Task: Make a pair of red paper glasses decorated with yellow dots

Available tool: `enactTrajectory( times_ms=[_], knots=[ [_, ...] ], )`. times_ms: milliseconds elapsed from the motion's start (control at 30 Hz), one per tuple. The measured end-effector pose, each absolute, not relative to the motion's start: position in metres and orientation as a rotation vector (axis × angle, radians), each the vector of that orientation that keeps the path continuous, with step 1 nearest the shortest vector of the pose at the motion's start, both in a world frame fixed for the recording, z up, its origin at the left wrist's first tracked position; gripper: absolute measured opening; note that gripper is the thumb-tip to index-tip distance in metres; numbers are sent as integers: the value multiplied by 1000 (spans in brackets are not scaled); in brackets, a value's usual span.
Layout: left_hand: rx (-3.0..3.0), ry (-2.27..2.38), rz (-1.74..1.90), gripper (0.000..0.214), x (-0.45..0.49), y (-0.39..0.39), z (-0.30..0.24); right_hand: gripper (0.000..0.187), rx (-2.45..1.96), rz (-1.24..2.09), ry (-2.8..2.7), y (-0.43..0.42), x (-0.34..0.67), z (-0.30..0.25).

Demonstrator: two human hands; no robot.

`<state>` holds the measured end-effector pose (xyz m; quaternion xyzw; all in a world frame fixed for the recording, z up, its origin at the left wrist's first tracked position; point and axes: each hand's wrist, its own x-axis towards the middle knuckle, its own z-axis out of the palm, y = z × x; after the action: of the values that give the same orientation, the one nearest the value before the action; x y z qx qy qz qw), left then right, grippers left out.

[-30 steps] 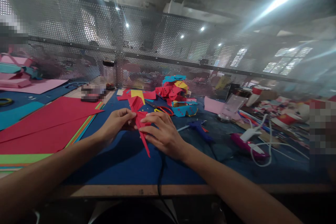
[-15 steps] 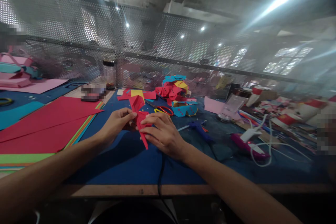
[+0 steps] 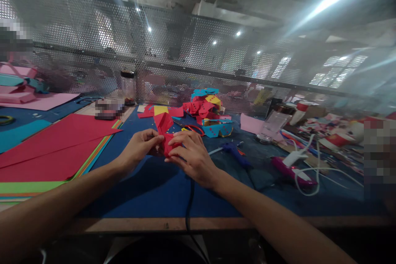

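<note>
Between my hands, above the blue table cover, is a folded piece of red paper (image 3: pixel 163 123). My left hand (image 3: pixel 144 144) pinches its left edge between thumb and fingers. From the right, my right hand (image 3: pixel 193 154) has its fingers closed on the lower part, which is partly hidden behind them. The upper end of the paper flares out beyond my fingertips. Just behind my right hand lie scissors (image 3: pixel 198 129) with red and yellow handles. A blue paper piece with red dots (image 3: pixel 217 128) stands a little farther right.
A pile of red, blue and yellow folded paper (image 3: pixel 202 107) sits at the back. Stacked coloured sheets (image 3: pixel 46 148) lie left. To the right are a blue glue gun (image 3: pixel 236 154), a glass jar (image 3: pixel 274 126) and a magenta power strip (image 3: pixel 292 173) with white cables.
The long lower strip of the red paper, which pointed down toward me, is now folded up between my fingers. Both hands stay in nearly the same place.
</note>
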<state>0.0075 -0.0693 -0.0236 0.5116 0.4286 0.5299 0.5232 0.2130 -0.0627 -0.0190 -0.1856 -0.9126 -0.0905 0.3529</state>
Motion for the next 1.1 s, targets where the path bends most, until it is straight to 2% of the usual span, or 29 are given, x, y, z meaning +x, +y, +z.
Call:
enactTrajectory(
  times_ms=[567, 933, 1100],
  knots=[
    [1272, 1002, 1245, 32, 8, -70, -25, 21, -639, -377, -2303, -63, 212, -23],
    [1306, 976, 1241, 28, 10, -72, -25, 17, -638, -472, -2296, -64, 212, -22],
    [1323, 980, 1226, 28, 9, -72, -25, 23, -647, -437, -2287, -65, 212, -21]
  ],
)
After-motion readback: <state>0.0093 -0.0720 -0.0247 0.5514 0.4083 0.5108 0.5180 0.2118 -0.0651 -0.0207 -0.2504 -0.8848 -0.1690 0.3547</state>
